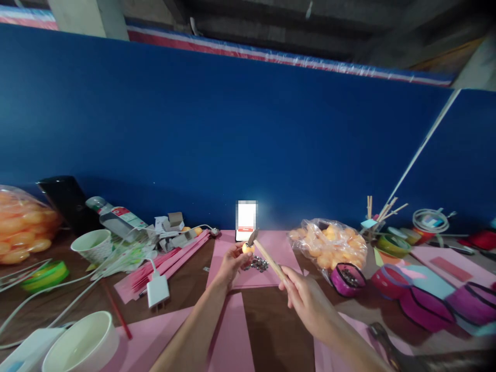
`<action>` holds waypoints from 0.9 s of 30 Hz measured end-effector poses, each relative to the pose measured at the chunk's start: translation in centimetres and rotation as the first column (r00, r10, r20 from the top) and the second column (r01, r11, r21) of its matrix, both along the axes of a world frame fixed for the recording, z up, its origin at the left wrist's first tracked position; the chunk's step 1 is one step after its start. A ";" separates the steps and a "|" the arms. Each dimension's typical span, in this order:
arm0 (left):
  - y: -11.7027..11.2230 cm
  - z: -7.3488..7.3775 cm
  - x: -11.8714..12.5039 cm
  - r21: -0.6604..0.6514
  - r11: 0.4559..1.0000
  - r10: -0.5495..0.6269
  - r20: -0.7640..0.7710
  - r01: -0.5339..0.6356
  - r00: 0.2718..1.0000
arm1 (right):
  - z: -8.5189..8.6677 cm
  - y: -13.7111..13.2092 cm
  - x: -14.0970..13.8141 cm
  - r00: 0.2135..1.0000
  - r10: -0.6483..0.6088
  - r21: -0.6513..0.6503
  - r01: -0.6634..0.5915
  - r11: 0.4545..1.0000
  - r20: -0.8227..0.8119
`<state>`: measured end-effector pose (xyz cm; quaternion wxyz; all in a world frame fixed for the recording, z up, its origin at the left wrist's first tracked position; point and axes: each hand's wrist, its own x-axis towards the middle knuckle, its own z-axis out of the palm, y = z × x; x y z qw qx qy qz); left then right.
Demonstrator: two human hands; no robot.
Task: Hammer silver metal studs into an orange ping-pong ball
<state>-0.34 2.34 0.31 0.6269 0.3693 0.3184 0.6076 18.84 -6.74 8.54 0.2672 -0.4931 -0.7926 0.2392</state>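
Note:
Near the middle of the table, my left hand [232,263] pinches a small orange ball [248,248], which looks like a table tennis ball. My right hand [300,289] is wrapped around the wooden handle of a small hammer [269,258]. Its dark metal head is right at the top of the ball; whether the two touch I cannot tell. Just below the ball, a heap of small shiny metal pieces [259,264] lies on pink paper [277,248].
Behind the ball stands a lit phone [247,219]. To the right are a bag of orange balls [335,245], a purple container [347,279] with small dark bits and more containers. Leftward are a white charger [158,291], paper cups [83,343], a bottle [120,219] and cables.

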 end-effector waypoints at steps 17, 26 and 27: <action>0.0 0.3 -0.1 -0.012 0.999 -0.031 0.006 0.031 1.000 | -0.7 0.1 0.3 0.997 -0.037 -0.018 0.036 0.999 -0.072; -0.2 0.5 0.1 -0.031 0.999 -0.031 0.056 0.033 0.998 | -1.3 1.6 2.8 0.987 -0.129 0.110 0.119 0.987 0.093; -0.2 0.6 0.0 -0.050 0.999 -0.015 0.073 0.019 0.997 | -1.6 1.9 3.5 0.974 -0.177 0.151 0.155 0.976 0.143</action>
